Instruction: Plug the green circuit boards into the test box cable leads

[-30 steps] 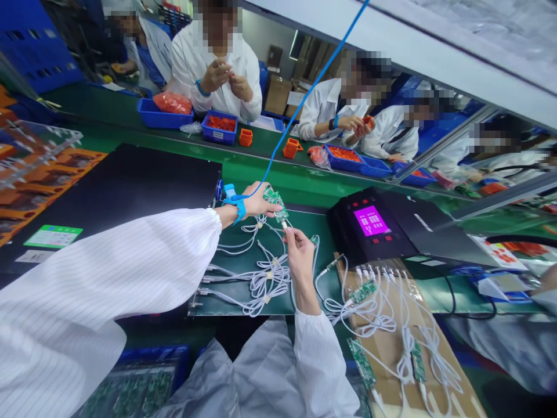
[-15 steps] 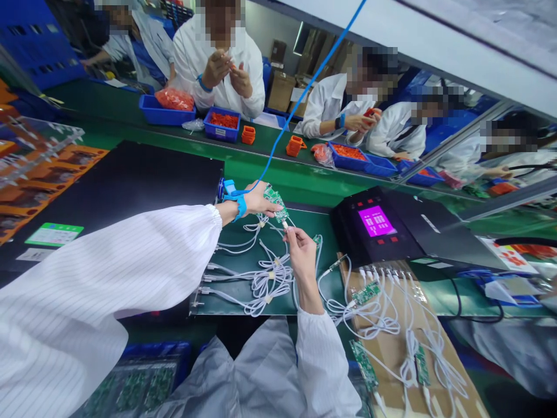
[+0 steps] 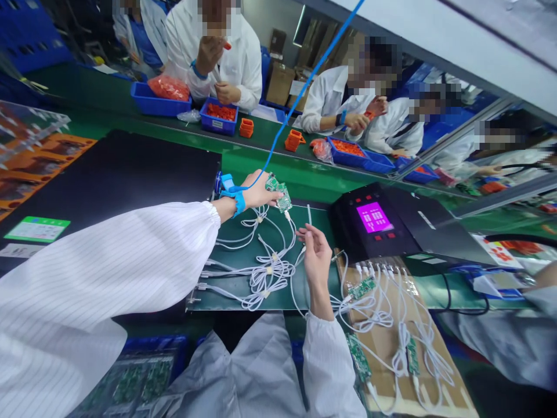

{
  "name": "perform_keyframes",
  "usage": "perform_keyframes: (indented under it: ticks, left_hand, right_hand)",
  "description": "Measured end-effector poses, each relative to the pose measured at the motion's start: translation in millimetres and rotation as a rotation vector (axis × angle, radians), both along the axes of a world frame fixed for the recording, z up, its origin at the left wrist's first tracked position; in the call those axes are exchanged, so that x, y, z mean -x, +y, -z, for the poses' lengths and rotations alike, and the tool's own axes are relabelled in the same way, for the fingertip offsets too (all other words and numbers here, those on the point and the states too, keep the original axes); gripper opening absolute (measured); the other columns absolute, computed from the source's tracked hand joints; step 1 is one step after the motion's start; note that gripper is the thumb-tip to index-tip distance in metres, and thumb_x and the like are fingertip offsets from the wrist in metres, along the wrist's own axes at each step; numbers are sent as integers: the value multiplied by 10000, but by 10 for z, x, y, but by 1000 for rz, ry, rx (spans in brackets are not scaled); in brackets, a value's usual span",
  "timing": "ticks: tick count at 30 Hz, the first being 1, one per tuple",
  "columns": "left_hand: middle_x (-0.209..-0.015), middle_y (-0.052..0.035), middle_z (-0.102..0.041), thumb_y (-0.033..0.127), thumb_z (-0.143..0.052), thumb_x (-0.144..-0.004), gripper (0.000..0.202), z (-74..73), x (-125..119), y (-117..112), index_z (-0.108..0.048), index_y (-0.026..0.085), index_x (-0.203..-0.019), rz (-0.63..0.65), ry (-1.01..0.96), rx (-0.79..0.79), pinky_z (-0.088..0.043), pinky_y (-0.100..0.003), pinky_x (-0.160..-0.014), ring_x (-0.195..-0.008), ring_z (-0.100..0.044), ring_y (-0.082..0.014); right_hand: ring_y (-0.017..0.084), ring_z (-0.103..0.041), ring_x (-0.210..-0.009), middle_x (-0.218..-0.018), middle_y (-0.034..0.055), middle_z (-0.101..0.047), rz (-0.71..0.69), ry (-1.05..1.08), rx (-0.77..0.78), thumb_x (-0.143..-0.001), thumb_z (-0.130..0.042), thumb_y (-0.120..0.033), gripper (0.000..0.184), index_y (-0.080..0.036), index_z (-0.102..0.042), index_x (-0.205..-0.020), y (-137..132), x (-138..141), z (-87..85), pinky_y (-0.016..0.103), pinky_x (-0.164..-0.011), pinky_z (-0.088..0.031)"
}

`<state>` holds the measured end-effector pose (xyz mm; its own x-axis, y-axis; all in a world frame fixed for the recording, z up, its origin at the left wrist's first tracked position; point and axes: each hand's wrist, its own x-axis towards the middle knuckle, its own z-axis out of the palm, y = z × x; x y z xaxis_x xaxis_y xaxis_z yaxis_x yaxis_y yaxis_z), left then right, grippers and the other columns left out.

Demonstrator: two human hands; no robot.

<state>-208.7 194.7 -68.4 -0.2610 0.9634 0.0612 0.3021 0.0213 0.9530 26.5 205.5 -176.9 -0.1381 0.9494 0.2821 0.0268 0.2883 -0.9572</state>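
Note:
My left hand [image 3: 257, 190], with a blue wrist strap, grips green circuit boards [image 3: 284, 198] above the green mat [image 3: 235, 293]. At the lower edge of one board is a white cable plug [image 3: 287, 215], its cable running down to the coils. To the right, my right hand [image 3: 317, 255] is apart from the boards, its fingers loosely curled and parted. A thin white stick-like piece [image 3: 309, 215] shows just above its fingertips, and a white cable end [image 3: 303, 251] lies beside them; I see no firm grip on either. Bundled white cables [image 3: 267, 273] lie below my hands.
A black box with a lit purple screen [image 3: 374, 217] stands to the right. Boards on white cables lie on cardboard [image 3: 378, 342] before it. A large black case [image 3: 143, 174] is at left. Co-workers sit opposite behind blue bins [image 3: 217, 125] of orange parts.
My right hand has left the plug at the board and moved right, its fingers loosening. My left hand still holds the boards, nearly in place. The view has shifted slightly.

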Motion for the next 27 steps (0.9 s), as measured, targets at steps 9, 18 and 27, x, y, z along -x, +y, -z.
perform_keyframes:
  ticks: [9, 18, 27]
  left_hand:
    - [-668, -56, -711, 214, -771, -867, 127, -101, -33, -51, -674, 134, -850, 73, 268, 51, -553, -293, -574, -584, -724, -210]
    - [-658, -17, -695, 355, -839, -811, 272, -163, -105, -125, -725, 157, -960, 160, 324, -103, -464, -268, -488, -416, -605, -147]
    - [-794, -26, -755, 246, -854, -752, 183, -149, -123, -109, -754, 155, -875, 193, 414, -196, -454, -255, -602, -584, -622, -125]
  right_hand:
    - [143, -705, -733, -754, -72, -651, 46, -45, -158, -1022, -579, -393, 484, -241, -412, -1451, -192, 51, -269, 335, -835, -552]
    - [128, -673, -667, -820, 4, -701, 120, -237, -406, -1047, -534, -372, 255, -196, -685, -1153, -161, 280, -424, 281, -671, -542]
    - [211, -644, -963, -799, 57, -713, 342, -297, -757, -1030, -582, -273, 213, -187, -770, -1082, -131, 553, -475, 407, -882, -558]
